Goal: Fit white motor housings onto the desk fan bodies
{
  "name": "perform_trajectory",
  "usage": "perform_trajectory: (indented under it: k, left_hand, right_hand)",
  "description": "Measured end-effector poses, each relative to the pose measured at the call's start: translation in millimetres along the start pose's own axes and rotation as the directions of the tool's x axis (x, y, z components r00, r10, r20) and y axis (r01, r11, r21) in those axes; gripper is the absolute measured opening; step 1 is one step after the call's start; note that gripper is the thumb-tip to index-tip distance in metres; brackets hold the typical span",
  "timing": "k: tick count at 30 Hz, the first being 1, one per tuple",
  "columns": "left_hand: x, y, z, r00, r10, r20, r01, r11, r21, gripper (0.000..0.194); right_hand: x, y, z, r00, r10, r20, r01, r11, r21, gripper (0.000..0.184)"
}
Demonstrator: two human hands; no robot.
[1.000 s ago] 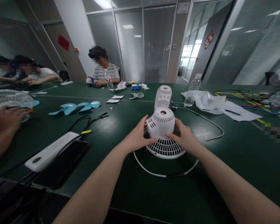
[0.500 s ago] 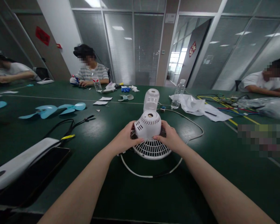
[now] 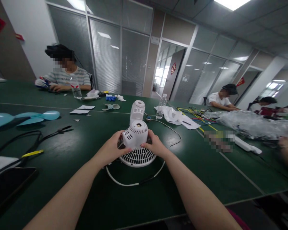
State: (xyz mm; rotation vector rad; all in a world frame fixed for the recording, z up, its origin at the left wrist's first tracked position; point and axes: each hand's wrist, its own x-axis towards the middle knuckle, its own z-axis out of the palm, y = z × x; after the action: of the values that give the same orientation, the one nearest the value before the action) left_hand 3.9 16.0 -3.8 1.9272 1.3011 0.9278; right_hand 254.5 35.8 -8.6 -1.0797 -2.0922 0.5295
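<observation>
A small white electric fan lies on the green table with its wire grille downward and its rounded motor housing on top. A hole shows in the top of the housing. Another white slotted part rises just behind it; whether the two are joined is hidden. My left hand grips the fan's left side, thumb on the front of the housing. From the right, my right hand holds it the same way. The fingertips of both hands are hidden behind the fan. A white cable curves around the front.
Blue fan blades, a black phone and dark cords lie on the left. Beyond the fan are a clear bottle and crumpled white paper. Plastic wrapping covers the right side. A co-worker sits across.
My view has turned to the right, so the table's things appear farther left and more of the right side shows. Both hands keep their hold on the fan.
</observation>
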Motion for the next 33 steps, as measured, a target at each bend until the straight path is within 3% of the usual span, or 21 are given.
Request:
perform_trajectory:
  k: [13,16,20,24,26,30,33]
  left_hand:
    - [3,-15,-0.6,1.0,-0.008,-0.011,0.009,0.998,0.059,0.077]
    - [3,-15,-6.1,1.0,0.0,-0.021,0.001,0.998,0.067,0.066]
    - [3,-13,-11.2,0.998,0.061,0.005,-0.061,0.998,0.017,0.046]
    - [0,-11,-11.3,0.989,0.132,0.059,-0.129,0.99,-0.06,0.035]
    - [-1,-10,-8.8,0.987,0.1,0.126,-0.087,0.991,-0.102,0.042]
    - [-3,-5,-0.7,0.955,0.063,0.289,0.001,0.976,-0.217,0.042]
    - [-5,-2,4.4,0.929,0.05,0.367,0.033,0.976,-0.217,0.037]
  right_hand:
    - [-3,-13,0,0.999,0.051,0.006,-0.05,0.99,-0.129,0.072]
    - [-5,-17,0,0.997,0.075,0.014,-0.072,0.984,-0.163,0.071]
    - [-14,-19,0,0.991,0.131,0.0,-0.129,0.975,-0.181,0.054]
    - [-25,-21,-6,0.976,0.211,-0.061,-0.218,0.963,-0.158,0.044]
    - [-31,-25,-9,0.957,0.263,-0.119,-0.278,0.951,-0.134,0.046]
    - [-49,-38,-6,0.914,0.356,-0.193,-0.372,0.927,-0.048,0.063]
    - [-64,-52,9,0.881,0.415,-0.225,-0.399,0.91,0.117,0.076]
